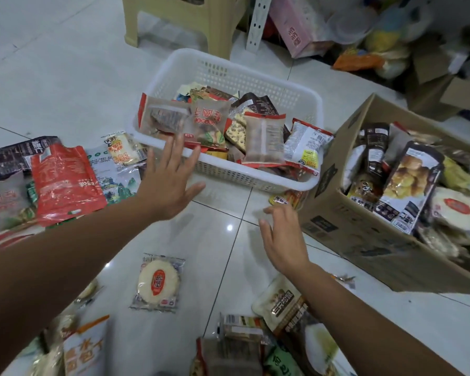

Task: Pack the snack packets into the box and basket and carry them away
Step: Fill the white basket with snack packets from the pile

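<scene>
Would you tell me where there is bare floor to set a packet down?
Bare tiles lie between the round cracker packet, the basket and the right hand, and left of the basket up to the stool. Crowded: red bag's pile, box.

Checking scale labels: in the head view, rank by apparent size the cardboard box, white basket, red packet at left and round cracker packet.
1-2. cardboard box and white basket: look alike, and the box is cut off by the frame, so not ranked
3. red packet
4. round cracker packet

Bright, glare-spotted, edges blurred, warped.
</scene>
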